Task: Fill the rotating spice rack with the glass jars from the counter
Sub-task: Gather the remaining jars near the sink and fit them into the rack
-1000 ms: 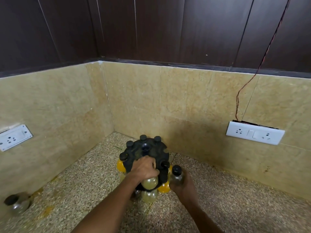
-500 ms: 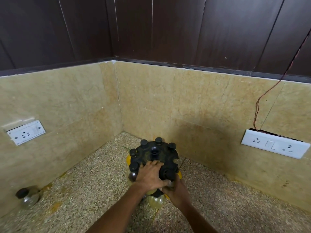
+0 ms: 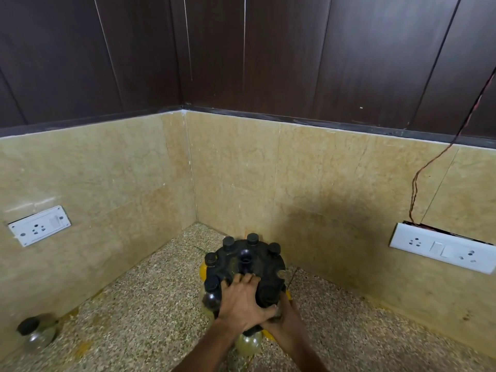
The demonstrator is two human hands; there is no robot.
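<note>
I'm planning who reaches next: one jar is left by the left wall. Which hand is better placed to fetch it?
Probably the left hand. It lies flat on top of the spice rack, on the side nearer the loose jar. The right hand is at the rack's right edge, across the body from it.

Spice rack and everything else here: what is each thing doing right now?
Spice rack: upright on the counter, jars in most top slots, one right-side slot empty.
Left hand: flat on the rack's top.
Right hand: at the rack's near right edge; what it holds is hidden.
Loose jar: capped, alone by the left wall.
</note>
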